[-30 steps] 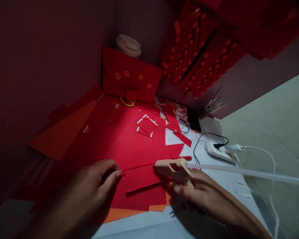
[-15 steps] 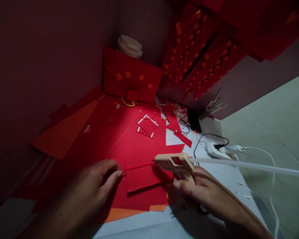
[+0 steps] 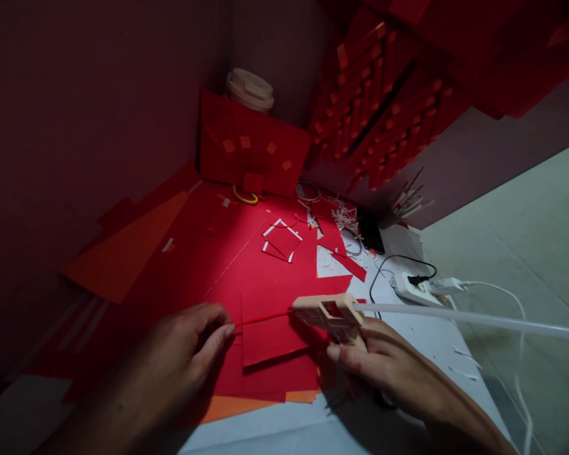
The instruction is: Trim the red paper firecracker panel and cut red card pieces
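Between thumb and fingertips, my left hand pinches one end of a thin red paper strip. The strip stretches right, over a red paper sheet that lies on larger red sheets. My right hand is wrapped round the grip of a beige hot glue gun. The gun's nozzle points left and is at the right end of the strip; whether it touches cannot be told. From the back of the gun a long translucent glue stick runs off to the right.
Behind lies a small white-edged red square. Paper scraps and a pen cup stand farther right. A power strip with cables sits by the table's right edge. A red panel leans at the back before a lidded cup.
The glue gun has shifted slightly left along the strip's right end, with its rear a little lower. My left hand stays almost in place, still pinching the strip.
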{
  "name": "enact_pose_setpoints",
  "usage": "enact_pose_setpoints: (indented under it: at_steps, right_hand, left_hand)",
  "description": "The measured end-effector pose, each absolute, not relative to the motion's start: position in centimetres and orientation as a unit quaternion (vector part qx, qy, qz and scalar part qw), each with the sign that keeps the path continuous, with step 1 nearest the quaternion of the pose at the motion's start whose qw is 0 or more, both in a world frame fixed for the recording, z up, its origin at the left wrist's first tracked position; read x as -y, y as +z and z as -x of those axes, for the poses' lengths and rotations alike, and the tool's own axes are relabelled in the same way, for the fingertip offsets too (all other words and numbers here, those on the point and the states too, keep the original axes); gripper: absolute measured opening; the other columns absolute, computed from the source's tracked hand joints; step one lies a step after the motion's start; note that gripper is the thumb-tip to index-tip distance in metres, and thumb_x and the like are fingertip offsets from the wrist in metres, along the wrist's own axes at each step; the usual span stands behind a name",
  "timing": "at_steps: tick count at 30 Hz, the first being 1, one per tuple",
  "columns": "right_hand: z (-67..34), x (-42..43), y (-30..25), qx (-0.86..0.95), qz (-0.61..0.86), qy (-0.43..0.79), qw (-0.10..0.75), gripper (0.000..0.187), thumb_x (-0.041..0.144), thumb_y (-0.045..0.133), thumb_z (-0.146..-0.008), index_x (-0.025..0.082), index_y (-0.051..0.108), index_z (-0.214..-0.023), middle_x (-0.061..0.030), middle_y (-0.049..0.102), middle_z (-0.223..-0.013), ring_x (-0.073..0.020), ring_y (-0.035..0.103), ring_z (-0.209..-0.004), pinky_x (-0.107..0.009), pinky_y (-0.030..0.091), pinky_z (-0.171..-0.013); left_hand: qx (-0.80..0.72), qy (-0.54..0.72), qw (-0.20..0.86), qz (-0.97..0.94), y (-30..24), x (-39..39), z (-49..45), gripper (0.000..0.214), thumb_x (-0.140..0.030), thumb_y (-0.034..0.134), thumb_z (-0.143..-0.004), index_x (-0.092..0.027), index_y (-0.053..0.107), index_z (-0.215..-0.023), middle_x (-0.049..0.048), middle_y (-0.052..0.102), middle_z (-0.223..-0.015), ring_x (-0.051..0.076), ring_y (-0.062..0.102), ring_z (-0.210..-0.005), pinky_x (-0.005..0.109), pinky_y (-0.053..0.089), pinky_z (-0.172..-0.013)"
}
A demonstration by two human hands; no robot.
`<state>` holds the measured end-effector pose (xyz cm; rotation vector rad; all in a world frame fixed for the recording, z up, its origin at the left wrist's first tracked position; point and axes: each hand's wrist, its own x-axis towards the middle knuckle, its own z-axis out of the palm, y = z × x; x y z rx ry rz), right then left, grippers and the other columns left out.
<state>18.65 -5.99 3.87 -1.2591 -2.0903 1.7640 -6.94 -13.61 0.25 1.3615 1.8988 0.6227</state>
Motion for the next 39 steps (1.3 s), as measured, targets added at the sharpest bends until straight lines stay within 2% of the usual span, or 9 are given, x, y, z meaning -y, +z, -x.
enact_pose_setpoints:
  at_steps: [4,10,16,24,32,39]
  right_hand:
    - [-18.74,6.03,3.94,0.691,0.415,0.588,0.071,0.023,0.023,0.059,-0.089,0.021,0.067,-0.11,-0.0011,0.056,-0.083,-0.014,0.049,-0.068,-0.022,0.044,-0.054]
    - [-18.83,6.06,3.96,0.688,0.422,0.587,0.06,0.02,0.025,0.058,-0.09,0.02,0.067,-0.107,-0.0024,0.058,-0.09,-0.0124,0.047,-0.066,-0.021,0.042,-0.053]
    - [-18.78,6.02,3.8,0.695,0.411,0.586,0.062,0.022,0.028,0.06,-0.091,0.02,0.066,-0.111,-0.0006,0.054,-0.08,-0.0143,0.047,-0.068,-0.022,0.042,-0.055]
    - [-19.08,6.15,3.59,0.691,0.418,0.587,0.056,0.016,0.028,0.06,-0.09,0.019,0.068,-0.1,-0.0015,0.056,-0.082,-0.0133,0.047,-0.065,-0.023,0.041,-0.053]
    - [-18.95,6.18,3.56,0.688,0.416,0.591,0.062,0.025,0.026,0.06,-0.09,0.02,0.065,-0.115,0.0007,0.053,-0.078,-0.0116,0.046,-0.061,-0.022,0.04,-0.051]
    - [-19.17,6.24,3.75,0.693,0.416,0.586,0.063,0.037,0.023,0.061,-0.09,0.024,0.062,-0.127,-0.0019,0.058,-0.092,-0.0134,0.05,-0.072,-0.02,0.043,-0.055]
  left_hand:
    - [-0.735,0.244,0.353,-0.525,0.29,13.53,6.85,0.033,-0.043,0.04,-0.088,-0.023,0.058,-0.068,0.0015,0.06,-0.065,0.021,0.055,-0.065,0.028,0.035,-0.054]
    - [-0.744,0.247,0.355,-0.509,0.26,13.65,6.73,0.031,-0.042,0.042,-0.087,-0.024,0.058,-0.068,0.0014,0.06,-0.063,0.02,0.054,-0.062,0.028,0.032,-0.051]
    - [-0.735,0.255,0.356,-0.519,0.2,13.77,6.97,0.031,-0.041,0.042,-0.087,-0.024,0.059,-0.068,0.0015,0.06,-0.064,0.021,0.054,-0.063,0.028,0.033,-0.053]
    - [-0.737,0.247,0.344,-0.526,0.12,13.82,6.78,0.032,-0.041,0.041,-0.088,-0.024,0.058,-0.068,0.0011,0.06,-0.064,0.021,0.056,-0.066,0.029,0.033,-0.055]
    - [-0.727,0.235,0.336,-0.551,-0.13,13.71,6.99,0.032,-0.041,0.038,-0.091,-0.023,0.055,-0.07,0.0005,0.06,-0.066,0.021,0.057,-0.067,0.029,0.036,-0.059]
    - [-0.714,0.228,0.349,-0.562,-0.64,13.46,7.52,0.033,-0.042,0.038,-0.091,-0.023,0.056,-0.071,0.0003,0.06,-0.066,0.021,0.057,-0.065,0.03,0.036,-0.061]
